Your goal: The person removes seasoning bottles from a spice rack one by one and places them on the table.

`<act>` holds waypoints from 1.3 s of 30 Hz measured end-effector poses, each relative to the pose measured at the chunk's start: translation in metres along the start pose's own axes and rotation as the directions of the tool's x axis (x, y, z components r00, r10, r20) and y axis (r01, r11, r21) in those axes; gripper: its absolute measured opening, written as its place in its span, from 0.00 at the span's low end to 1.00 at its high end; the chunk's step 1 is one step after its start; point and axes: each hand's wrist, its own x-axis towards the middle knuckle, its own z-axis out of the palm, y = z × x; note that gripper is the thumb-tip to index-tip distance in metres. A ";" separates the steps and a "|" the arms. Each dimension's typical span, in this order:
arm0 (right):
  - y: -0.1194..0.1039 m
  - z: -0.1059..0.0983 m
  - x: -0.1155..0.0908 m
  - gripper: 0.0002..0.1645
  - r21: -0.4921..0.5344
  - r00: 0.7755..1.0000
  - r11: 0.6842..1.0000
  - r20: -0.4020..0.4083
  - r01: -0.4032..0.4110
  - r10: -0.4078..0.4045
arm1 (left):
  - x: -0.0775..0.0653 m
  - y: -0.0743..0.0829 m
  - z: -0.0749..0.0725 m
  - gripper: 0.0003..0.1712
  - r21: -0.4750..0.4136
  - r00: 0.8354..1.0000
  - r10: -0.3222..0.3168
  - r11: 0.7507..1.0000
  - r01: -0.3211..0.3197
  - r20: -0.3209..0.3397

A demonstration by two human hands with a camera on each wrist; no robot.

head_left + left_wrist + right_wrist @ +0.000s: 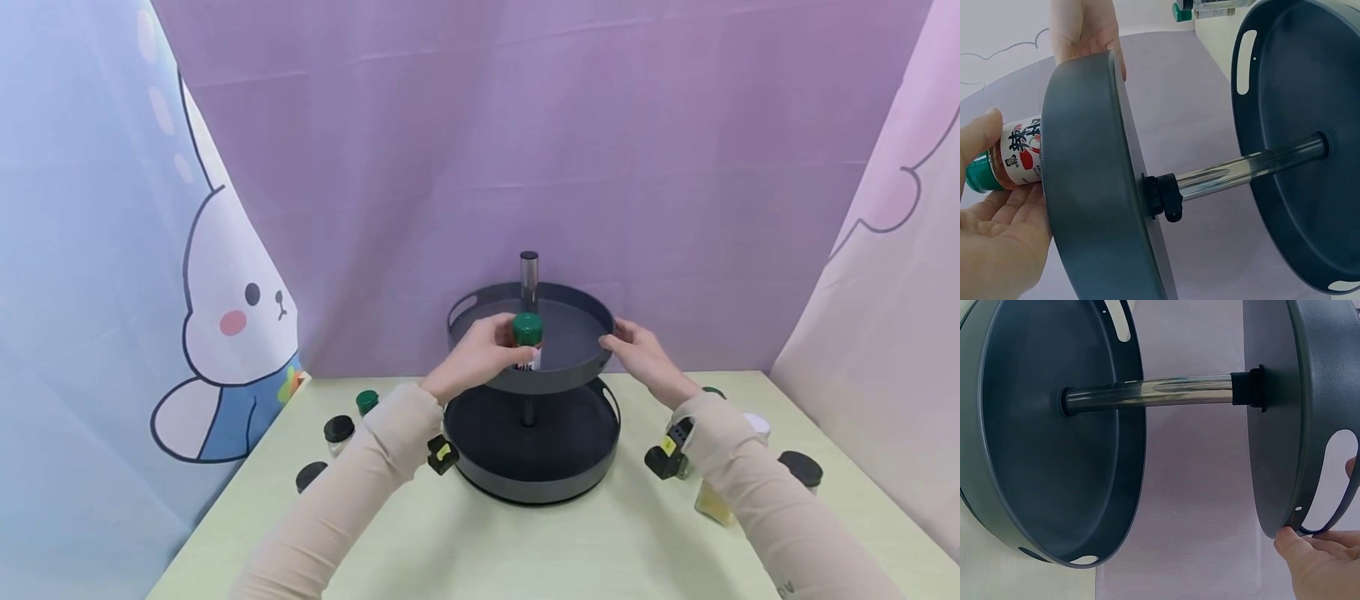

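Observation:
A two-tier dark round rack stands on the table, its upper tray [551, 382] carried on a metal post [529, 275]. My left hand [480, 354] holds a green-capped seasoning jar [527, 327] upright at the tray's front left. In the left wrist view, thumb and fingers go round the jar [1021, 150], whose label shows red peppers; the tray's wall hides its base, so I cannot tell if it touches the tray floor. My right hand [645, 358] grips the upper tray's right rim. The right wrist view shows its thumb [1291, 544] at the edge near the handle slot.
Below sits the lower tray [536, 490]. On the left of the table [480, 550] stand a green-capped jar [367, 402] and two black-capped jars [339, 428]. Partly behind my right arm are several more, including a white-capped jar [757, 423] and a black-capped one [800, 469]. Curtains surround the table.

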 end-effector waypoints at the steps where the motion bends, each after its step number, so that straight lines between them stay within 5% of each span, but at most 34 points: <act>1: 0.000 0.000 0.000 0.40 0.001 1.000 1.000 0.000 0.001 -0.001 | 0.000 0.000 0.000 0.19 -0.002 1.000 -0.002 1.000 0.002 -0.001; 25: 0.001 0.001 0.002 0.41 -0.008 1.000 1.000 0.005 0.012 -0.012 | -0.008 0.017 -0.012 0.24 -0.007 0.993 0.014 1.000 -0.015 -0.120; 39: 0.002 0.000 0.002 0.40 -0.006 1.000 1.000 0.002 0.008 -0.008 | -0.015 0.026 -0.024 0.24 -0.022 0.991 0.028 0.999 -0.031 -0.130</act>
